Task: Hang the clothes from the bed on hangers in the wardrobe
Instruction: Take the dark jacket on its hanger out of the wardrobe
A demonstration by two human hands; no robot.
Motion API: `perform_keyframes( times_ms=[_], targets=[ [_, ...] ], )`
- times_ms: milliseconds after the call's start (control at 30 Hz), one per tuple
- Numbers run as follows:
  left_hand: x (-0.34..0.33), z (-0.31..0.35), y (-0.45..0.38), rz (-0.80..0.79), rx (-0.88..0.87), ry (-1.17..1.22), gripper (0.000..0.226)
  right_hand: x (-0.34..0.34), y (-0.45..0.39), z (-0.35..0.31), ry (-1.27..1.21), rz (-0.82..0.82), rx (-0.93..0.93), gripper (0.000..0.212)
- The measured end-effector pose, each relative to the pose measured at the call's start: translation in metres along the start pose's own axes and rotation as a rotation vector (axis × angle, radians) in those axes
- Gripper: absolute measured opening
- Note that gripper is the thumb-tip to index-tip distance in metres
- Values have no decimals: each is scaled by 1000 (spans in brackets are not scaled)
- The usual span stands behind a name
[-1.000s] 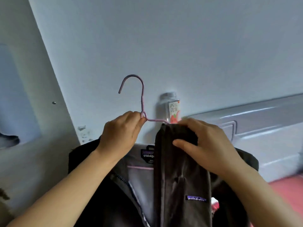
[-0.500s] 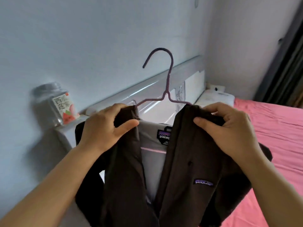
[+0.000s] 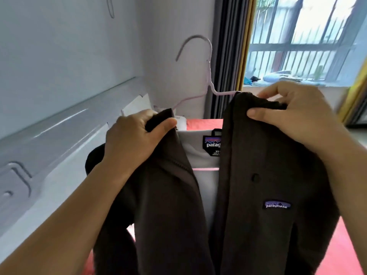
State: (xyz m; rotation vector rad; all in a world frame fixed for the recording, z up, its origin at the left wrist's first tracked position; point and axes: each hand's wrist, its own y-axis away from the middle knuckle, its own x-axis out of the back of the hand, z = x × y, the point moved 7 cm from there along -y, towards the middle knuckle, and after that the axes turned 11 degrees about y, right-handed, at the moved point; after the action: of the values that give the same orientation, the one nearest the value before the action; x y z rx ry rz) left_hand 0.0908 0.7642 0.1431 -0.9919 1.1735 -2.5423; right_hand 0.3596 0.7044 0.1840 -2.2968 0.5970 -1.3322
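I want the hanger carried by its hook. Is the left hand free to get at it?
Probably not yet: the left hand grips the jacket collar. The hook above is unobstructed, so letting go would free the way.

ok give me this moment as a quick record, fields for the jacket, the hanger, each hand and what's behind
jacket: dark brown fleece jacket, front open, grey lining and neck label showing
hanger: pink wire hanger inside the jacket, hook up and free, hooked on nothing
left hand: left hand grips the jacket's left shoulder
right hand: right hand pinches the right shoulder near the collar
background: pink bed sheet, barred window, dark curtain
wardrobe: not in view
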Motion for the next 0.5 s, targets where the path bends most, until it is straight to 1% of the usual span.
perform_keyframes(
  times_ms=[100,200,333,367,467,500],
  targets=[
    [-80,-4,-23,-74,46,55,56,-15,-39,68,59,-67,-43,25],
    [-177,-26,-39,-216,145,47,50,-56,-75,148,135,-161,-65,23],
    [-314,-71,-53,-437,276,79,64,-132,-116,267,183,-312,-110,16],
    [-343,-81,-55,-485,310,107,61,-152,-123,295,183,-342,-133,17],
    [-435,-117,-60,-611,402,169,38,-215,-149,383,128,-398,-195,20],
    [-462,-130,-60,-639,420,171,36,-236,-154,408,111,-412,-214,21]
  ],
)
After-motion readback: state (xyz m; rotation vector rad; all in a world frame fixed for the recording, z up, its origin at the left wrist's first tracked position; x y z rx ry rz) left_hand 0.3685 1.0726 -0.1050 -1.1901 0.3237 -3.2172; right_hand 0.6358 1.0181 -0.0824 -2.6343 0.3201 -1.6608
